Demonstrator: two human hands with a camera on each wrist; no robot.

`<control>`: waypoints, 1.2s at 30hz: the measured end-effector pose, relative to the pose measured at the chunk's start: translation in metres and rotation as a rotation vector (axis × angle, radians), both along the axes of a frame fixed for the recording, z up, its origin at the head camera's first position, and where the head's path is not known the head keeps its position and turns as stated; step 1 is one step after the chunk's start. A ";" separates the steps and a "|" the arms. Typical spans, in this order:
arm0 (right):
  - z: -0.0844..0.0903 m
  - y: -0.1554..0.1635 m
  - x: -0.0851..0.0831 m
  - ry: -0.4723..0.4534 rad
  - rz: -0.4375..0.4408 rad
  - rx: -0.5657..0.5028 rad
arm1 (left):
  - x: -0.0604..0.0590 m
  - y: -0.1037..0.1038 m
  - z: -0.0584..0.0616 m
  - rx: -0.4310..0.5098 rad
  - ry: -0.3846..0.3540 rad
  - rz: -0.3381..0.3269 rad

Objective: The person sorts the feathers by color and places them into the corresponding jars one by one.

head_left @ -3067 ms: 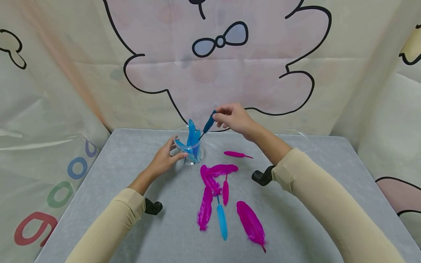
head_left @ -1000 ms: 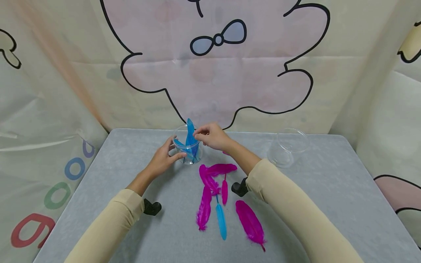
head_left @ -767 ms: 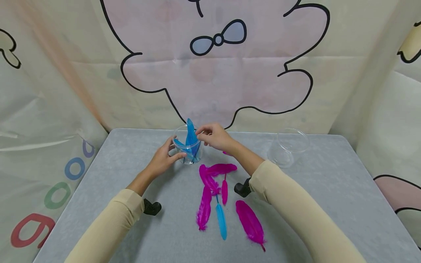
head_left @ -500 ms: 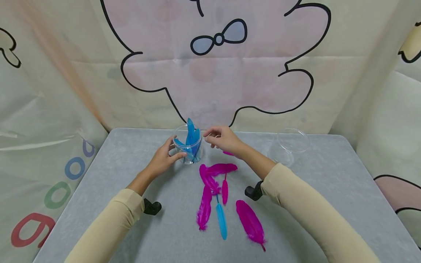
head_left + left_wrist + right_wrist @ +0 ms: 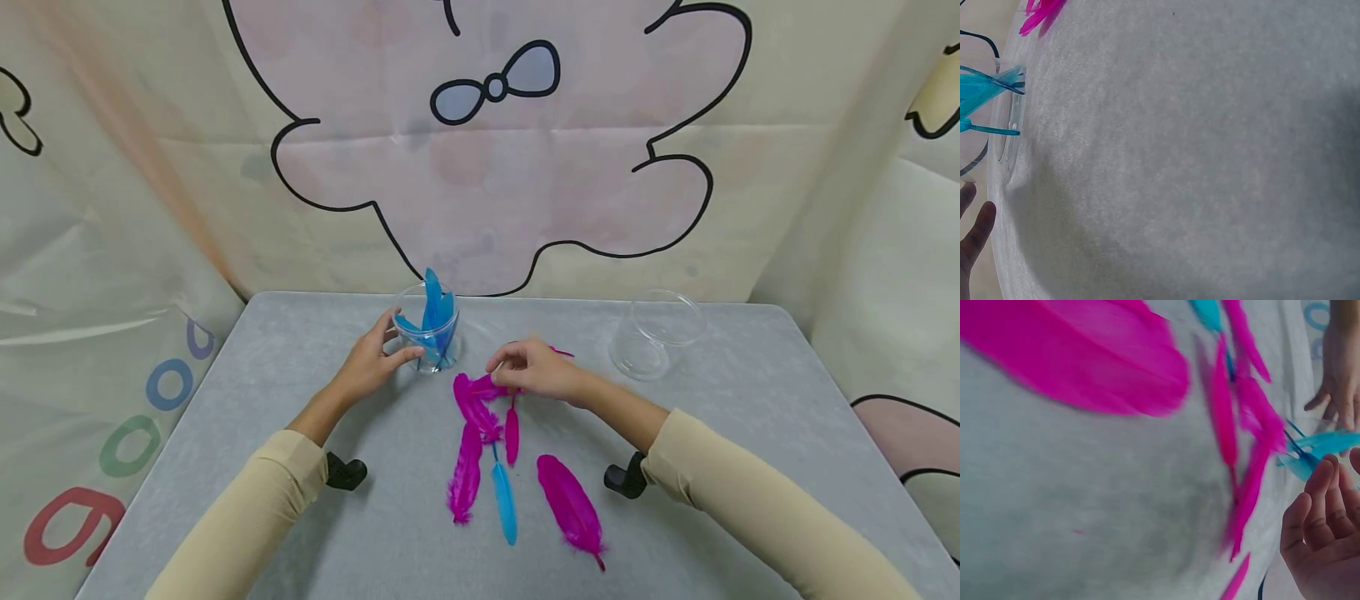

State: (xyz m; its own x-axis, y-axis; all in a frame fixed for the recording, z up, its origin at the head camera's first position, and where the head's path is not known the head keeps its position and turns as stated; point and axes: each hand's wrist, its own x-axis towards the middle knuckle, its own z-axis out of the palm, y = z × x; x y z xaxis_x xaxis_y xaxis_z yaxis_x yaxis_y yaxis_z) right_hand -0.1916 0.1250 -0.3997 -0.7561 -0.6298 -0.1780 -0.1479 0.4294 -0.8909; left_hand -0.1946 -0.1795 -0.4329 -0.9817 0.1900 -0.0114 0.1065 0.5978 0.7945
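Note:
My left hand point(image 5: 375, 360) holds a clear cup point(image 5: 456, 357) between thumb and fingers at the back left of the table. Several blue feathers point(image 5: 432, 302) stand in that cup, tips above its rim. My right hand point(image 5: 543, 372), fingers bent and nothing between them, is over the upper end of a cluster of pink feathers point(image 5: 474, 408). It partly hides one of them. Below the cluster lie a blue feather point(image 5: 505, 504) and, to the right, a large pink feather point(image 5: 567, 500). In the right wrist view, the right fingers point(image 5: 1317, 506) are loosely curled.
A second clear cup point(image 5: 640, 357) stands at the back right of the grey table point(image 5: 322, 550). Behind my right hand, the end of another pink feather point(image 5: 562, 352) shows. A printed curtain point(image 5: 495, 175) rises behind the table.
Earlier my right hand put a blue feather into the cup and let it go. Since then it has moved right and towards me, over the pink feathers. My left hand stays at the cup.

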 end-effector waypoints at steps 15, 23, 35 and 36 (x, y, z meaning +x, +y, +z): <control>-0.026 0.006 0.034 -0.050 0.150 -0.042 | 0.000 0.000 0.000 -0.003 -0.002 0.006; -0.035 0.006 0.046 -0.004 0.193 -0.011 | 0.001 0.001 0.000 -0.007 -0.009 0.020; -0.037 0.002 0.057 0.070 0.198 0.053 | 0.002 0.002 0.000 0.000 -0.022 0.029; -0.036 0.002 0.058 0.074 0.199 0.058 | 0.002 0.002 0.000 0.002 -0.022 0.027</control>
State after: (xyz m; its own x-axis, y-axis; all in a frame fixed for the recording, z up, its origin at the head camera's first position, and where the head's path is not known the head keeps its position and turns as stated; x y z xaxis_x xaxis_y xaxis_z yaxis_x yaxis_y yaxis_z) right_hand -0.1338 0.1269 -0.4362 -0.6302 -0.7583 -0.1668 -0.2987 0.4351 -0.8494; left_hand -0.1930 -0.1777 -0.4328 -0.9861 0.1630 -0.0325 0.0727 0.5988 0.7976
